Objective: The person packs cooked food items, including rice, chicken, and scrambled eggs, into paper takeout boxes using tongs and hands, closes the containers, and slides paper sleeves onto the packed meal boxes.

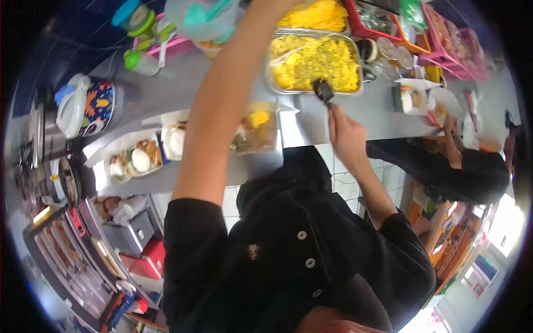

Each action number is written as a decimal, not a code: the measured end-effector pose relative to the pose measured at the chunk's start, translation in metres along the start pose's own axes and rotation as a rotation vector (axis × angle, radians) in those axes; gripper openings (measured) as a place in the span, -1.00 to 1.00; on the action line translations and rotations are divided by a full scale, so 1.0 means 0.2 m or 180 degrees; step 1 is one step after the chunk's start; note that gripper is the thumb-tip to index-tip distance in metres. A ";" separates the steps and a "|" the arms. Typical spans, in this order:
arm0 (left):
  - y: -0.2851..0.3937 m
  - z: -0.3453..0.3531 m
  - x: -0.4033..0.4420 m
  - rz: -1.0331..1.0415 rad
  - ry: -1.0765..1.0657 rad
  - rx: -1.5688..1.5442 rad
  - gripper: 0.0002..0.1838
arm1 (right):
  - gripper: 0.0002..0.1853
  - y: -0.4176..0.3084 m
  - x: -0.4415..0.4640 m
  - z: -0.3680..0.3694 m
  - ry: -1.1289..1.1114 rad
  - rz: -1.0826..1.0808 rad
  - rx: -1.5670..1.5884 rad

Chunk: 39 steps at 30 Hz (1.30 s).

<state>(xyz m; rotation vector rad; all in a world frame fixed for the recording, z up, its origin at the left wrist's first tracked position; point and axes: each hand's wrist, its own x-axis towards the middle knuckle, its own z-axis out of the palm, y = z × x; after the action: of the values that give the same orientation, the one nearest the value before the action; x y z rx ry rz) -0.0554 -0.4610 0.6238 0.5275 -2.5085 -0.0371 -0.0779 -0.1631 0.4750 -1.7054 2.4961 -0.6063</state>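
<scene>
1. A long grey metal counter [161, 91] crosses the upper half of the frame.
2. A second person in dark clothing [478, 176] is at the right of the frame, reaching towards the counter.
3. The left forearm [214, 111], bare below a black sleeve, stretches up to the top edge of the frame. The left hand lies beyond that edge, so I cannot tell its grip.
4. A rectangular silver foil tray [288, 91] sits on the counter at upper centre, filled with crumbly yellow food [316, 58]. Just above it is another mound of yellow food [316, 16].
5. A pot with a colourful patterned side [99, 108] stands at upper left.
6. An open box [270, 141] holding a small yellow portion lies near the centre, below the tray.
7. The right hand [347, 133], right of centre, has its fingers closed around a utensil's handle.
8. That dark-headed serving utensil [322, 90] has its head at the tray's lower edge, against the yellow food.
</scene>
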 end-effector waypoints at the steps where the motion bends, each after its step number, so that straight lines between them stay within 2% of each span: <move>1: 0.00 0.02 0.01 0.0013 0.0092 0.0044 -0.25 | -0.72 0.08 0.07 -0.05 -0.0160 0.0339 -0.0480; 2: 0.00 0.06 0.02 0.0030 0.0181 0.0093 -0.24 | -0.73 0.17 0.14 -0.08 -0.0316 0.0693 -0.0944; 4: 0.00 0.08 0.02 0.0027 0.0254 0.0117 -0.27 | -0.75 0.35 0.30 -0.07 -0.0190 0.0753 -0.1246; 6: -0.01 0.09 0.03 0.0041 0.0212 0.0217 -0.30 | -0.76 0.56 0.47 0.04 -0.0375 0.0638 -0.1762; 9: -0.02 0.08 0.02 0.0063 0.0182 0.0200 -0.30 | -0.73 0.80 0.65 0.28 -0.0430 0.0105 -0.2329; 12: -0.03 0.08 0.02 0.0047 0.0216 0.0157 -0.29 | -0.70 0.88 0.78 0.42 -0.0378 -0.0179 -0.2630; 13: -0.03 0.08 0.02 0.0048 0.0217 0.0213 -0.30 | -0.74 0.86 0.76 0.45 -0.0343 -0.0441 -0.2937; 16: -0.03 0.09 0.02 0.0082 0.0193 0.0283 -0.32 | -0.83 1.02 0.79 0.58 -0.0704 -0.0877 -0.2792; 20: -0.04 0.09 0.01 0.0063 0.0225 0.0230 -0.34 | -0.84 0.78 0.89 0.24 -0.1638 -0.0919 -0.2373; 21: -0.04 0.09 0.00 0.0083 0.0229 0.0200 -0.34 | -0.82 0.88 0.93 0.27 -0.1926 -0.0952 -0.2447; 24: -0.06 0.14 0.01 0.0160 0.0430 0.0371 -0.33 | -0.81 0.84 0.89 0.20 -0.1987 -0.1007 -0.2217; 27: -0.05 0.13 0.01 0.0123 0.0355 0.0200 -0.32 | -0.80 0.71 0.81 0.16 -0.1949 -0.1145 -0.2254; 30: -0.05 0.11 0.01 0.0086 0.0293 0.0124 -0.32 | -0.80 0.57 0.72 0.18 -0.2301 -0.1176 -0.1890; 31: -0.04 0.11 0.01 0.0081 0.0298 0.0147 -0.33 | -0.78 0.54 0.68 0.19 -0.2216 -0.1438 -0.1929; 35: -0.05 0.13 0.00 0.0107 0.0326 0.0185 -0.32 | -0.70 0.42 0.63 0.10 -0.2313 -0.0755 -0.0802; 39: -0.05 0.14 0.00 0.0093 0.0314 0.0227 -0.30 | -0.66 0.64 0.69 0.28 -0.2222 -0.0952 0.0561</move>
<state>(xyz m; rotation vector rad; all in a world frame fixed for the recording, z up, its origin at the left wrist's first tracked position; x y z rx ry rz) -0.0674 -0.4735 0.5982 0.5089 -2.4278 0.0875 -0.2305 -0.2637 0.4024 -1.8224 1.6842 -0.1772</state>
